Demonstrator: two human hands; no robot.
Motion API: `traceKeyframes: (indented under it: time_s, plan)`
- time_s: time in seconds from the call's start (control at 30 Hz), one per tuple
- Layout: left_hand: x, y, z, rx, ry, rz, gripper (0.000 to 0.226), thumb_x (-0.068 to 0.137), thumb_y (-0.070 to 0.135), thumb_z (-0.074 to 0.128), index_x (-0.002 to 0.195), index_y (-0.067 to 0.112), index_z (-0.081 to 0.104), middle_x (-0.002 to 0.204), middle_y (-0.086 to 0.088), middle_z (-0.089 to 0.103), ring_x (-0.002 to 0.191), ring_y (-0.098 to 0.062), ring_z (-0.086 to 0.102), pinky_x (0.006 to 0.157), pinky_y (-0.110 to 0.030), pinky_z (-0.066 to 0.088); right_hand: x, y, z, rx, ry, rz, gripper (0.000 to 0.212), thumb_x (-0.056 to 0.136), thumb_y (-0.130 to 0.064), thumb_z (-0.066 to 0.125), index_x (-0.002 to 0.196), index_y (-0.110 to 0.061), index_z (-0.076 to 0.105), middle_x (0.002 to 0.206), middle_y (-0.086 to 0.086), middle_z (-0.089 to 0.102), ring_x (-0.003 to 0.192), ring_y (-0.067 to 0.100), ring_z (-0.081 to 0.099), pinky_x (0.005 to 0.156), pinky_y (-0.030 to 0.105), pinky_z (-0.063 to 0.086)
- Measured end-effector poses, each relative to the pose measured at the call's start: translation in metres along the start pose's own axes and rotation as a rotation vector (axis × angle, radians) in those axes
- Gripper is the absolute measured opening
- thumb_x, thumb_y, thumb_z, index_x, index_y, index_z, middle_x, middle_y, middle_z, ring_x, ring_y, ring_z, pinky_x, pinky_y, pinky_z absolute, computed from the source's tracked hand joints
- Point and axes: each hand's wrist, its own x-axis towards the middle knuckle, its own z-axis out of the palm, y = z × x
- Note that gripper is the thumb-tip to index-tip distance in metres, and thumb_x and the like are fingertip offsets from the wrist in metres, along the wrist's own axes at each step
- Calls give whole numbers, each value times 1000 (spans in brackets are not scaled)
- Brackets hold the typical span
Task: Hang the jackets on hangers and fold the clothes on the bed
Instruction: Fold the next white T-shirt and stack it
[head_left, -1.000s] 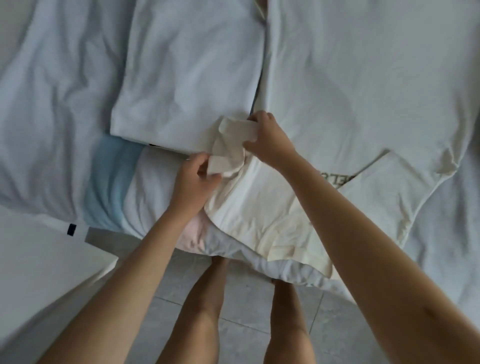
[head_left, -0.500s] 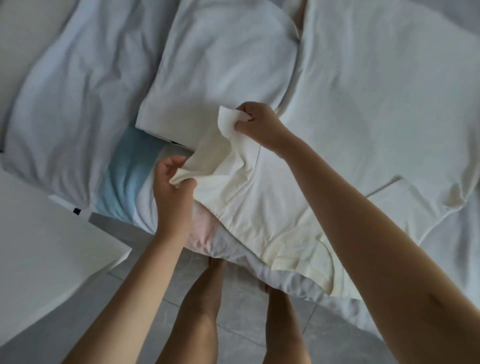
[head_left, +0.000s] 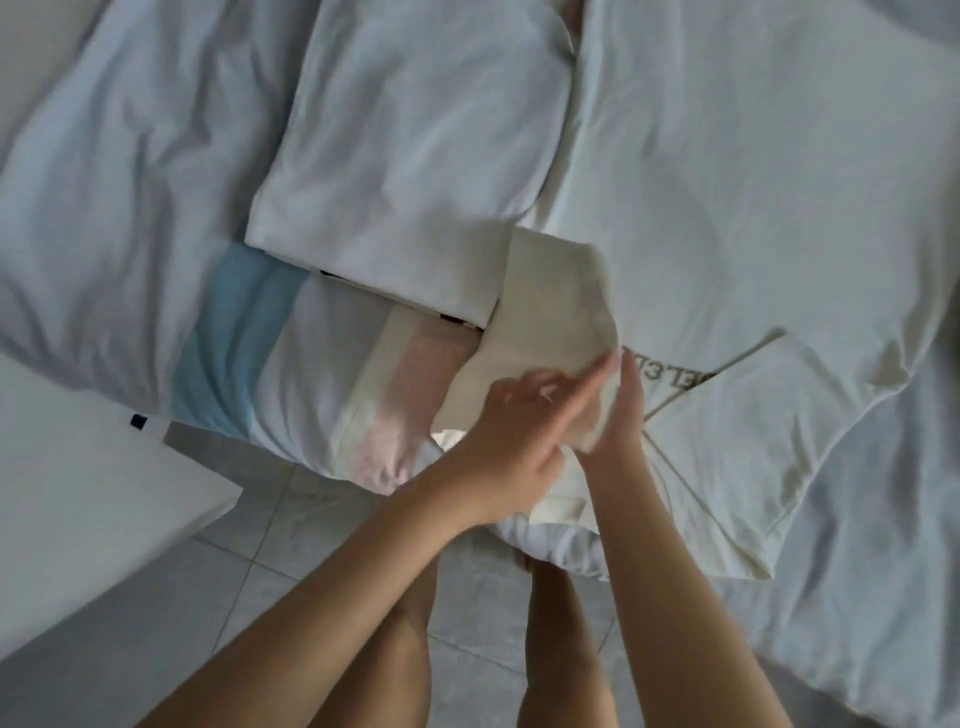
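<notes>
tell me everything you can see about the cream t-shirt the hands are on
The t-shirt is cream, of soft cotton-looking cloth, spread wrinkled on the bed and reaching its near edge. Grey lettering shows partly, upside down to the camera. A short sleeve lies over the body on the right. On the left a flap is folded inward. The left hand and the right hand meet on that flap's near end. Blur hides their grip.

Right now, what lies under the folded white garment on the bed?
The folded garment rests on the bedcover, blue and pink bands showing. Small dark bits peek from its near edge; the rest is covered.
</notes>
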Motion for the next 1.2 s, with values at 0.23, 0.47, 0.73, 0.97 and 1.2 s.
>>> traceKeyframes:
  time_s: [0.23,0.47,0.73,0.97,1.2]
  plan:
    - [-2,-87,23,292,232,-210,85,73,15,69,146,21,25,154,-15,11,142,-29,13,111,-46,22,-22,-9,-63,-329,112,-77,47,90,-45,50,122,-12,60,106,9,68,100,29,62,84,43,50]
    - [-20,-123,22,276,86,-238,60,72,9,75,115,19,35,111,-5,45,91,-25,52,67,-33,45,-17,-13,-54,-963,276,-302,33,84,1,53,109,-21,54,96,1,62,83,16,60,70,29,52]
    - [-46,-112,43,63,297,-534,26,86,-2,50,104,15,44,78,1,51,63,-15,51,58,-35,41,7,-37,-32,-946,299,-394,10,86,-17,66,94,-12,64,88,4,66,81,15,60,73,29,48]
    - [9,-68,5,484,482,-213,51,74,-1,57,124,4,51,126,-15,53,115,-35,48,93,-42,39,43,-63,-2,-1067,199,-344,22,82,-14,65,98,1,65,77,3,59,70,14,54,64,30,46]
    - [147,-54,-54,761,10,-99,41,79,23,56,120,21,52,122,-1,59,122,-18,44,98,-39,16,38,-71,-7,-1118,89,-555,15,85,0,59,89,-12,66,75,-9,60,70,6,51,67,21,41]
